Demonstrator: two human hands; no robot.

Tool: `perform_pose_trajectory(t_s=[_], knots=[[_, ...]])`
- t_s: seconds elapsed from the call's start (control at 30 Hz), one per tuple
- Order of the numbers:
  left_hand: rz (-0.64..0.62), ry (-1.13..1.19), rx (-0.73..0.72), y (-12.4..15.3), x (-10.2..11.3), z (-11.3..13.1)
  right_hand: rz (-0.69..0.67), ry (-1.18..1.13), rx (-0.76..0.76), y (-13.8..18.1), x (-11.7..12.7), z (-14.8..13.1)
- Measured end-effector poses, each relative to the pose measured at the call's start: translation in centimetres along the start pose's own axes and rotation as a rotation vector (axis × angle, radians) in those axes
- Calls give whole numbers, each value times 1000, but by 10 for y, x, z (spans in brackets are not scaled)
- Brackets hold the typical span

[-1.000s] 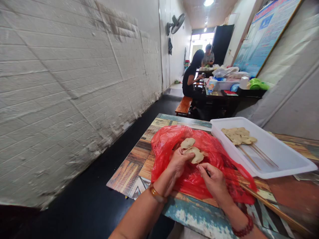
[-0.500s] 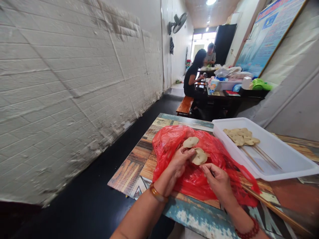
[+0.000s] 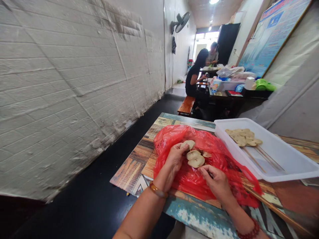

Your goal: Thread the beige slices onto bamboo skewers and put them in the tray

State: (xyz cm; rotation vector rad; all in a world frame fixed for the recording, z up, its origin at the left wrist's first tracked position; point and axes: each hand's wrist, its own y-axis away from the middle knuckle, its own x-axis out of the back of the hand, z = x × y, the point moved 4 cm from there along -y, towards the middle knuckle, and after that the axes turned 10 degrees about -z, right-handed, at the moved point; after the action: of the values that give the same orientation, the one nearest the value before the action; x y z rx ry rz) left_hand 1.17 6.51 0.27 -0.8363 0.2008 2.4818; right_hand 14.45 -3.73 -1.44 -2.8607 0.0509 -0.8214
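My left hand (image 3: 176,154) pinches a thin, round beige slice (image 3: 188,144) between thumb and fingers. Just below it, more flat beige slices (image 3: 196,159) overlap, apparently threaded on a thin skewer. My right hand (image 3: 214,179) is closed at their lower edge, gripping the skewer, which is mostly hidden by the fingers. Both hands are above a crumpled red plastic bag (image 3: 174,134) spread on the table. Another beige slice (image 3: 206,154) shows in the bag behind the skewered ones.
To the right stands a white plastic tray (image 3: 294,156) with skewered slices (image 3: 243,136) in it. Thin wooden sticks (image 3: 274,209) lie at the table's right front. Farther back are a bench (image 3: 186,105), a cluttered table and two people. A wall (image 3: 74,99) runs along the left.
My left hand has shifted from the lower slices to the upper one, which has come down slightly. The lower slices now overlap more. My right hand keeps its pinch nearly in place.
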Motion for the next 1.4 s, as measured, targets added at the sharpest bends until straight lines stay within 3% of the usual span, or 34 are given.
perform_pose_trajectory(t_s=[0.37,0.6,0.93,1.13,1.4], knots=[[62,-103,10,2,-1,-2,31,28,12,0,0,3],[28,-142,6,3,-2,-5,51,29,2,0,0,2],[48,-96,68,3,-2,-12,54,12,-8,-1,3,0],[114,-12,56,-1,3,-10,-26,-120,-98,-1,1,0],[43,-45,31,1,3,-1,-6,41,27,-1,6,-3]])
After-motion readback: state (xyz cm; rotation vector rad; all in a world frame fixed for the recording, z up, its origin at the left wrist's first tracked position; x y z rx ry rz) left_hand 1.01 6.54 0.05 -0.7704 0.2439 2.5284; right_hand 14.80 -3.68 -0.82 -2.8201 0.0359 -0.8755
